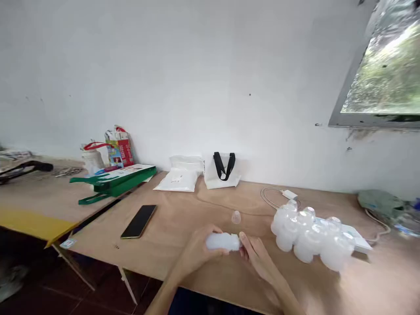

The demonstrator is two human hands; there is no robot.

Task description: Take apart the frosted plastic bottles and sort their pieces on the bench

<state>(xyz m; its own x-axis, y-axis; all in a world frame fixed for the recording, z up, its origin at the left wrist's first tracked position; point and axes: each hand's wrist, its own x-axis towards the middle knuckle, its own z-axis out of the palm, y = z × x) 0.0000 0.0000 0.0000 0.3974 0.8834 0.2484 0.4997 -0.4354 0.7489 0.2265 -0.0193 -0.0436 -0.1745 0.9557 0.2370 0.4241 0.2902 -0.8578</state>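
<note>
A translucent white plastic bottle [221,241] lies sideways above the table's front part. My left hand [198,245] is wrapped round its body, thumb along the near side. At the bottle's neck end, on the right, the fingers of my right hand [254,251] are closed in a pinch; what exactly they grip there is partly hidden. Just beyond my hands a small clear cap [236,217] rests on the wooden table [183,214]. To the right stands a cluster of several similar white bottles [308,232] with clear caps on top.
A black phone [139,221] lies on the left. Against the wall are a white plastic package [180,176] and a white bag with black handles [224,171]. A green bag [120,181] straddles the gap between tables. Behind the bottles are a white box [357,238] and a cable [267,197].
</note>
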